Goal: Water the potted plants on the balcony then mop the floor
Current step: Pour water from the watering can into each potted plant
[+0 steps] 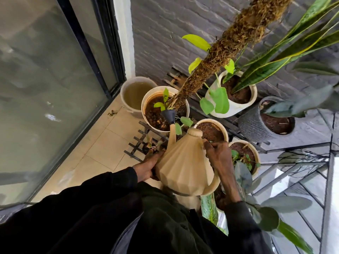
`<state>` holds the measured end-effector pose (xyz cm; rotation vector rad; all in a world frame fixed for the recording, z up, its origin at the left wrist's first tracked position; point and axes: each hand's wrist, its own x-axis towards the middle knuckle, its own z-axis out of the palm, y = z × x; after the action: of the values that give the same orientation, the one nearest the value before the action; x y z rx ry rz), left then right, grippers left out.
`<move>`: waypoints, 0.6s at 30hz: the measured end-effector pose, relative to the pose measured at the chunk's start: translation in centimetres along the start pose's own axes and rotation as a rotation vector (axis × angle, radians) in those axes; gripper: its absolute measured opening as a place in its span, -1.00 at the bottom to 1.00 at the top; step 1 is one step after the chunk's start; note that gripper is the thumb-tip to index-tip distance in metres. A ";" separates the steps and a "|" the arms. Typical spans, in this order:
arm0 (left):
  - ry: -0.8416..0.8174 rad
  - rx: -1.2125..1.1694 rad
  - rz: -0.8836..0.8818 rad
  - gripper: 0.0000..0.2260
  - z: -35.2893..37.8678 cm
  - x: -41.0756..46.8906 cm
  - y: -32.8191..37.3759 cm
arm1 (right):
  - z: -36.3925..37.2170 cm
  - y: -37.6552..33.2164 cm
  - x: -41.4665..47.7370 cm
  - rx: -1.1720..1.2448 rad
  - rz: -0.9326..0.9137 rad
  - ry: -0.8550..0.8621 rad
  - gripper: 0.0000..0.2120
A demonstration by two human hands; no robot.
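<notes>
Two hands hold a beige faceted watering can [183, 165] at centre frame. Left hand [148, 167] cups the can's lower left side, fingers curled against the body. Right hand [219, 156] is at the can's upper right shoulder beside the handle, fingers bent and pressed onto the surface; whether they wrap the handle cannot be told. Can is tilted away, its dark rose head [168, 115] over the soil of a white pot [146, 107] that carries a moss pole [216, 57]. No water stream can be made out. Far left of that pot, in the corner, stands a bucket [126, 96] of murky water. Right of the pole: a white pot with a snake plant [236, 107], then a grey ribbed pot [253, 125]. Two further cream pots [224, 132] sit just beyond the can. Pots rest on a dark slatted stand [135, 142]. Tiled floor [102, 143] lies at left beside a glass door [45, 88].
</notes>
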<state>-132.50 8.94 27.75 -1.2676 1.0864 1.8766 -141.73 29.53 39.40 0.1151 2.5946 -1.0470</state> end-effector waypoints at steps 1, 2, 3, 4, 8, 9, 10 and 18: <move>0.000 0.011 -0.002 -0.38 0.0 0.1 0.0 | -0.1 -0.3 -0.1 0.007 0.001 -0.003 -0.54; 0.001 0.020 -0.003 -0.38 0.0 0.1 0.1 | -0.2 -0.5 -0.1 0.013 0.003 -0.005 -0.57; 0.000 0.025 -0.002 -0.39 0.0 0.1 0.1 | -0.3 -0.8 -0.2 0.011 0.012 -0.009 -0.59; -0.005 0.029 -0.002 -0.40 0.1 0.1 0.2 | -0.4 -1.1 -0.2 0.003 0.016 -0.012 -0.60; -0.028 0.051 -0.006 -0.42 0.0 -0.1 0.4 | -0.5 -1.7 0.0 -0.014 0.019 -0.014 -0.59; -0.029 0.055 -0.006 -0.41 0.0 -0.1 0.4 | -0.6 -1.8 0.0 -0.014 0.024 -0.013 -0.59; -0.030 0.059 -0.010 -0.41 0.1 -0.3 0.5 | -0.6 -1.8 0.0 -0.017 0.029 -0.012 -0.60; -0.019 0.062 -0.011 -0.37 0.4 -0.8 0.8 | -0.8 -1.7 -0.5 -0.009 0.003 -0.009 -0.56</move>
<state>-133.00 8.87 28.82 -1.2159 1.1168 1.8289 -141.87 28.89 41.24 0.1119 2.5897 -1.0320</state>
